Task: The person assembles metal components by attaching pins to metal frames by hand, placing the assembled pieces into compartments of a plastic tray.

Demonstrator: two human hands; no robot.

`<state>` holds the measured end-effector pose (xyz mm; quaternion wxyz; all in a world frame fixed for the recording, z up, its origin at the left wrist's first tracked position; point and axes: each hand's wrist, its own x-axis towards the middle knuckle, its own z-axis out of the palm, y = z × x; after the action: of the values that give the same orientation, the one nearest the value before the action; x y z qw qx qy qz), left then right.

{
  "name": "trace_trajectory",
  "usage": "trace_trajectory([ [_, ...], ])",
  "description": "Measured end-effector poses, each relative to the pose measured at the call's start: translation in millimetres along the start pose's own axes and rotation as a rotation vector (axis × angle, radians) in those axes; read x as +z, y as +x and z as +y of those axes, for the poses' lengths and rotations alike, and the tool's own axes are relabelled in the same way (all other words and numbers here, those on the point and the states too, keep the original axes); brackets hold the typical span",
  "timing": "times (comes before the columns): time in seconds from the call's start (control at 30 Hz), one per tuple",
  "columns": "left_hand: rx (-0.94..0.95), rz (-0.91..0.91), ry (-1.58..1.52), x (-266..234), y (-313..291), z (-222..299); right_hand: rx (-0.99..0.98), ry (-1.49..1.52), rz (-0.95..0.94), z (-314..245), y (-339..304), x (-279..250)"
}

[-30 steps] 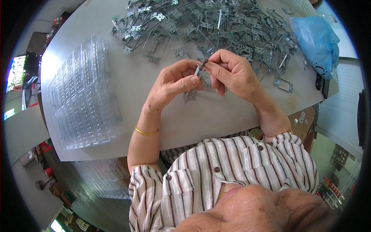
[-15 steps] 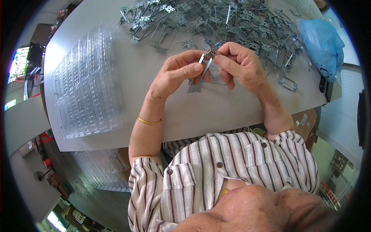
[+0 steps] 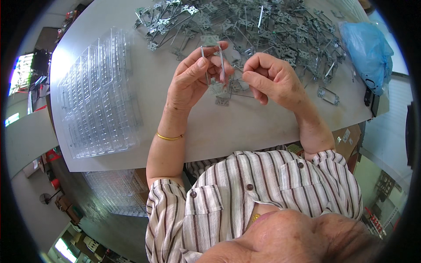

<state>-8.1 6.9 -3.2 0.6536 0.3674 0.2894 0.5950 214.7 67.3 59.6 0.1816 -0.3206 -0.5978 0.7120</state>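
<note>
A metal frame bracket [image 3: 222,61], with two slim side bars and a flat plate at its far end, is held upright between the thumb and fingers of my left hand [image 3: 187,81]. To its right, my right hand [image 3: 274,81] is curled with thumb and forefinger pressed together. A thin metal sliver shows by those fingertips, but I cannot tell whether they hold it. Just below the held bracket, another small metal bracket [image 3: 222,101] lies on the table, partly hidden by my left fingers.
A wide heap of tangled metal brackets [image 3: 280,35] covers the far middle of the white table [image 3: 210,136]. Clear plastic blister trays [image 3: 98,96] lie at the left. At the far right sits a blue plastic bag [image 3: 366,52], with a single bracket [image 3: 328,95] nearer to me.
My left hand has lifted and turned the bracket, moving it slightly left and away from me. The right hand has come off the bracket, and a gap now separates the hands.
</note>
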Motion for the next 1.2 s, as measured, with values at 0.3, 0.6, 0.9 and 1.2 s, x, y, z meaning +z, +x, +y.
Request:
trace_trajectory([
  [0.3, 0.087, -0.039, -0.089, -9.2, 1.3, -5.7, 0.029, -0.069, -0.074, -0.9, -3.2, 3.0],
  [0.6, 0.082, -0.011, -0.051, -9.1, 0.8, -6.6, 0.013, -0.063, -0.061, -0.1, -1.4, 1.4],
  [0.9, -0.044, -0.055, 0.009, 3.9, -3.3, -2.6, -0.305, -0.075, 0.131, 15.7, 6.9, -3.6],
  [1.2, 0.062, 0.024, 0.577, 24.1, 0.0, 0.0, -0.464, 0.038, 0.130, 17.5, 11.0, -5.2],
])
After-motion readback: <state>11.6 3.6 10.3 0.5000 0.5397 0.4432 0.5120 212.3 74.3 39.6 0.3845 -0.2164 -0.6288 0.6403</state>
